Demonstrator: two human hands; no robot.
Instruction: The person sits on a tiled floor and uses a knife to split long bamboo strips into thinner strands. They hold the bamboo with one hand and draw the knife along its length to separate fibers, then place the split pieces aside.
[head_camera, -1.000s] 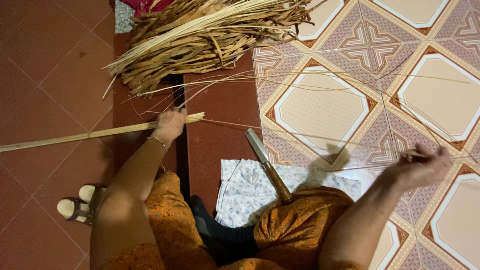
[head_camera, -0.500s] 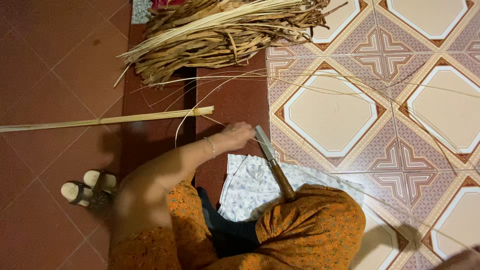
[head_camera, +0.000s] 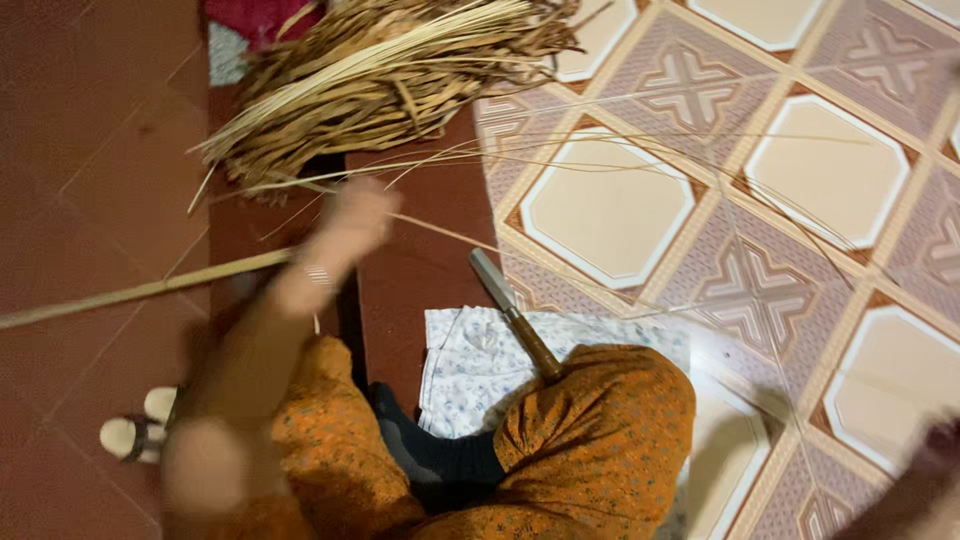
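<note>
I am seeing the left hand (head_camera: 352, 218) blurring above the dark red floor (head_camera: 90, 150), just below the heap of dried strips (head_camera: 390, 70) and beside a thin strand (head_camera: 450, 235); I cannot tell whether its grip is closing on anything. The right hand (head_camera: 925, 480) is showing only as a blur at the lower right edge, grip unreadable. A knife (head_camera: 515, 315) is lying on the flowered cloth (head_camera: 470, 365) by my knee, and a long cane (head_camera: 140, 292) is lying across the floor.

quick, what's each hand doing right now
left hand: blurred, over the thin strips; whether it grips one cannot be told.
right hand: only a blurred bit at the frame edge; cannot be told.
</note>
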